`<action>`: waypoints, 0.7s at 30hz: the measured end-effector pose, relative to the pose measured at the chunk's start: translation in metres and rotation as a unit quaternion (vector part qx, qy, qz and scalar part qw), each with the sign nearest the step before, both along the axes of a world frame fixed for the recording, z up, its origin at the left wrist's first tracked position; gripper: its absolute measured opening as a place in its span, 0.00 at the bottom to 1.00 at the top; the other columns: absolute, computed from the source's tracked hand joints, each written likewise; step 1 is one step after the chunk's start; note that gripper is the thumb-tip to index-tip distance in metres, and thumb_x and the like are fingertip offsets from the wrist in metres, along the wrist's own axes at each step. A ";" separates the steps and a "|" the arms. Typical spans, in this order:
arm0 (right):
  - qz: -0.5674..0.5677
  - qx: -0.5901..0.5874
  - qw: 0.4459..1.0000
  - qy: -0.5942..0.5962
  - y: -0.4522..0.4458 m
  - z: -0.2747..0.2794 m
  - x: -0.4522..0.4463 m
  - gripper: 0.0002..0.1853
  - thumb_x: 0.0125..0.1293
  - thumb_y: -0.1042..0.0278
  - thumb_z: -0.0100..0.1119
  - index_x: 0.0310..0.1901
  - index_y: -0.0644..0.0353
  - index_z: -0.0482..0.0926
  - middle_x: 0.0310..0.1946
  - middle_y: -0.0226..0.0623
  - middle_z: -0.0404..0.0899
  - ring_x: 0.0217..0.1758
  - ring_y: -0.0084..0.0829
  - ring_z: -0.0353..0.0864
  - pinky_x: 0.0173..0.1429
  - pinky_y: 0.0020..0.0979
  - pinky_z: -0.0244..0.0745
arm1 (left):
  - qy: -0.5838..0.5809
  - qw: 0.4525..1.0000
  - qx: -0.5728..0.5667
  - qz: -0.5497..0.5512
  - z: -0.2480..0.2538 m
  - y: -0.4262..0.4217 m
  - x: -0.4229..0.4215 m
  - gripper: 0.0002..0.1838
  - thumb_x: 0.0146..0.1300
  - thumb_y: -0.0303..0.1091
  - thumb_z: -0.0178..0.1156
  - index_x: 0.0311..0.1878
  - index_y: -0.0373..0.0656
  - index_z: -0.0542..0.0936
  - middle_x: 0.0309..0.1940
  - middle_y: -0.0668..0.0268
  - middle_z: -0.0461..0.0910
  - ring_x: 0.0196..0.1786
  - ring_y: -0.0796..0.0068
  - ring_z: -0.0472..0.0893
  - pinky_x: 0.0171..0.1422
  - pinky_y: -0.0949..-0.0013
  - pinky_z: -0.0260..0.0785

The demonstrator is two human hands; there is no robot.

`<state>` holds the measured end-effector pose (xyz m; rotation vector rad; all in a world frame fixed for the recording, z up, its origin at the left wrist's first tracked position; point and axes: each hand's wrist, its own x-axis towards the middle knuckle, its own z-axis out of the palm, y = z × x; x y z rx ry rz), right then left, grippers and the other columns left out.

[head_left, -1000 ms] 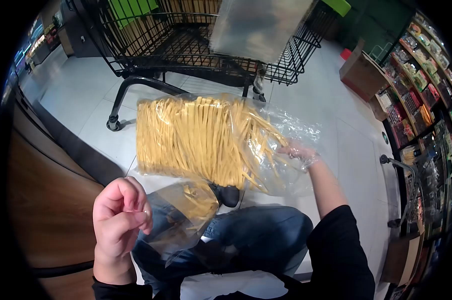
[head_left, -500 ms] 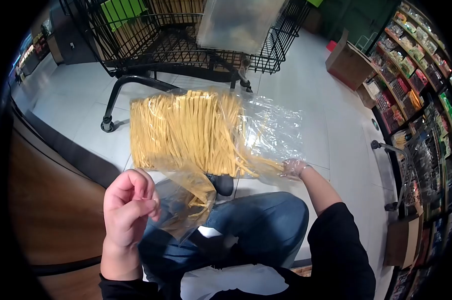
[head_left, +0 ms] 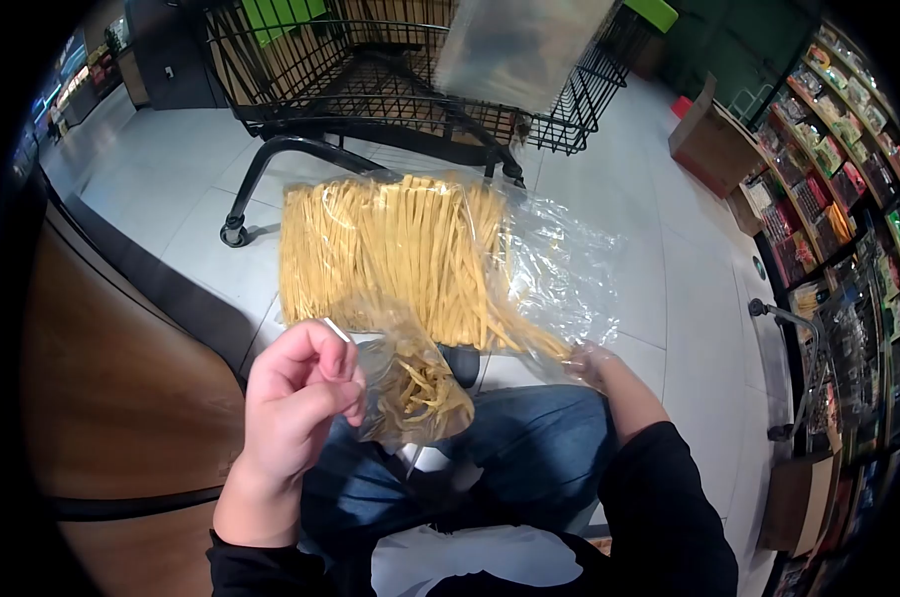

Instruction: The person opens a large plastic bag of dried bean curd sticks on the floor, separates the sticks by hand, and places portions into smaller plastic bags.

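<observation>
A large clear plastic bag (head_left: 564, 264) full of long, thin yellow strips (head_left: 410, 259) lies in front of my knees, its loose mouth spread to the right. My right hand (head_left: 591, 366), in a thin clear glove, is at that mouth, closed around the ends of a few strips that slant out of the bundle. My left hand (head_left: 310, 393) is closed in a pinch on the rim of a smaller clear bag (head_left: 420, 393), which holds shorter, bent yellow pieces and hangs above my lap. The fingertips of my right hand are partly hidden.
A black wire shopping cart (head_left: 360, 90) stands just beyond the big bag, with a stack of clear bags (head_left: 524, 50) hung over its side. To the left is a curved wooden counter (head_left: 131, 378). Shelves of packaged goods (head_left: 818, 189) and a cardboard box (head_left: 713, 149) are on the right.
My view has shifted slightly left. The smaller bag has swung rightward and opened out, showing more of its yellow pieces. My right hand has drawn a little closer, with the strips still in it.
</observation>
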<state>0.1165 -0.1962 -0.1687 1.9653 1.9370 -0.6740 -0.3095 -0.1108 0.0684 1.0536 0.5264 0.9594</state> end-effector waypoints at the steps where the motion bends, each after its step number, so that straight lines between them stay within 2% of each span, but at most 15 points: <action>1: -0.113 -0.011 0.993 0.012 -0.005 0.014 0.000 0.14 0.40 0.65 0.59 0.31 0.62 0.77 0.31 0.47 0.77 0.33 0.37 0.77 0.37 0.35 0.72 | -0.004 1.000 -0.006 -0.019 -0.001 0.002 0.004 0.08 0.41 0.17 0.46 0.22 0.40 0.60 0.21 0.66 0.61 0.18 0.79 0.63 0.17 0.79 0.58; 2: -0.220 -0.018 0.975 0.023 -0.004 0.024 0.000 0.12 0.41 0.67 0.57 0.30 0.62 0.76 0.31 0.48 0.76 0.33 0.36 0.78 0.37 0.34 0.72 | -0.006 0.999 -0.007 -0.038 -0.003 0.005 0.007 0.09 0.41 0.15 0.46 0.23 0.40 0.61 0.22 0.66 0.61 0.19 0.79 0.64 0.20 0.78 0.60; 4: -0.123 0.033 0.988 -0.090 -0.012 0.019 0.014 0.13 0.41 0.69 0.57 0.32 0.62 0.76 0.30 0.48 0.77 0.33 0.37 0.77 0.38 0.35 0.73 | 0.008 0.999 0.003 -0.051 -0.004 0.008 0.013 0.09 0.43 0.15 0.46 0.25 0.40 0.62 0.23 0.68 0.62 0.21 0.80 0.64 0.23 0.78 0.61; 5: -0.248 -0.004 0.967 -0.055 -0.024 0.036 0.025 0.14 0.40 0.68 0.59 0.32 0.61 0.76 0.30 0.47 0.77 0.34 0.39 0.77 0.38 0.35 0.72 | 0.015 0.998 0.017 -0.053 -0.001 0.008 0.014 0.08 0.44 0.15 0.46 0.25 0.41 0.63 0.24 0.68 0.62 0.21 0.80 0.64 0.24 0.78 0.61; 6: -0.367 -0.046 0.929 -0.021 -0.041 0.081 0.021 0.15 0.39 0.67 0.62 0.33 0.60 0.76 0.29 0.46 0.77 0.35 0.40 0.77 0.39 0.35 0.72 | 0.017 0.998 0.021 -0.054 0.001 0.007 0.016 0.08 0.44 0.15 0.46 0.25 0.41 0.63 0.24 0.68 0.62 0.21 0.80 0.64 0.24 0.78 0.61; 8: -0.336 0.010 0.935 -0.116 -0.075 0.104 0.038 0.16 0.38 0.67 0.64 0.33 0.59 0.76 0.28 0.44 0.77 0.34 0.41 0.76 0.39 0.34 0.72 | 0.015 0.997 0.025 -0.072 0.001 0.008 0.022 0.08 0.45 0.16 0.47 0.26 0.41 0.64 0.25 0.69 0.63 0.21 0.81 0.65 0.25 0.79 0.62; 10: -0.299 0.142 0.926 -0.181 -0.103 0.117 0.039 0.16 0.38 0.67 0.66 0.32 0.59 0.76 0.27 0.45 0.77 0.34 0.41 0.76 0.39 0.34 0.72 | 0.016 0.995 0.036 -0.089 -0.003 0.010 0.031 0.07 0.46 0.17 0.47 0.27 0.41 0.64 0.23 0.70 0.63 0.21 0.82 0.66 0.25 0.79 0.62; 12: -0.359 0.278 0.886 -0.097 -0.144 0.167 0.039 0.16 0.40 0.67 0.66 0.32 0.62 0.75 0.25 0.41 0.76 0.30 0.34 0.76 0.34 0.30 0.70 | 0.026 0.986 0.072 -0.148 -0.002 0.002 0.045 0.07 0.48 0.18 0.47 0.27 0.42 0.65 0.20 0.73 0.63 0.21 0.82 0.67 0.26 0.79 0.62; 14: -0.490 0.389 0.773 0.109 -0.141 0.226 -0.012 0.13 0.46 0.66 0.62 0.33 0.62 0.72 0.21 0.33 0.72 0.22 0.24 0.69 0.29 0.25 0.64 | 0.039 0.976 0.090 -0.195 -0.003 -0.009 0.054 0.05 0.49 0.19 0.47 0.28 0.42 0.66 0.16 0.75 0.63 0.20 0.83 0.68 0.26 0.79 0.63; 15: -0.387 0.517 0.679 0.348 -0.130 0.253 -0.038 0.11 0.50 0.68 0.59 0.33 0.61 0.70 0.19 0.29 0.68 0.20 0.20 0.64 0.28 0.23 0.62 | 0.075 0.963 0.083 -0.247 -0.002 -0.015 0.066 0.06 0.49 0.19 0.47 0.30 0.40 0.66 0.17 0.73 0.66 0.20 0.83 0.68 0.24 0.80 0.61; 16: -0.253 0.601 0.522 0.551 -0.133 0.271 -0.060 0.08 0.54 0.69 0.56 0.33 0.59 0.68 0.18 0.26 0.64 0.18 0.17 0.58 0.27 0.21 0.59 | 0.121 0.954 0.116 -0.249 -0.006 -0.021 0.083 0.05 0.48 0.20 0.48 0.30 0.38 0.68 0.18 0.72 0.67 0.20 0.83 0.69 0.25 0.80 0.62; 17: -0.266 0.611 0.511 0.542 -0.133 0.276 -0.068 0.05 0.57 0.73 0.51 0.31 0.57 0.65 0.17 0.25 0.61 0.18 0.17 0.57 0.27 0.22 0.59 | 0.121 0.954 0.117 -0.248 -0.006 -0.021 0.089 0.05 0.48 0.20 0.48 0.30 0.38 0.68 0.18 0.72 0.67 0.20 0.83 0.69 0.25 0.80 0.62; 18: -0.215 0.643 0.416 0.606 -0.125 0.294 -0.097 0.04 0.59 0.71 0.49 0.30 0.56 0.65 0.18 0.24 0.59 0.20 0.17 0.58 0.29 0.22 0.58 | 0.115 0.954 0.123 -0.250 -0.006 -0.022 0.093 0.05 0.48 0.20 0.48 0.30 0.39 0.67 0.18 0.71 0.67 0.21 0.83 0.69 0.26 0.79 0.62; 19: -0.026 0.591 0.358 0.722 -0.121 0.316 -0.121 0.03 0.62 0.70 0.46 0.30 0.56 0.65 0.18 0.24 0.57 0.21 0.17 0.57 0.31 0.21 0.57 | 0.110 0.952 0.134 -0.253 -0.003 -0.028 0.096 0.05 0.49 0.21 0.48 0.30 0.39 0.67 0.19 0.70 0.68 0.22 0.82 0.70 0.27 0.79 0.63; 21: 0.000 0.585 0.367 0.723 -0.121 0.326 -0.131 0.05 0.63 0.68 0.44 0.30 0.56 0.66 0.18 0.24 0.55 0.21 0.17 0.56 0.32 0.21 0.56 | 0.120 0.951 0.137 -0.251 0.000 -0.032 0.097 0.05 0.48 0.20 0.48 0.30 0.39 0.67 0.19 0.70 0.68 0.22 0.82 0.70 0.27 0.79 0.63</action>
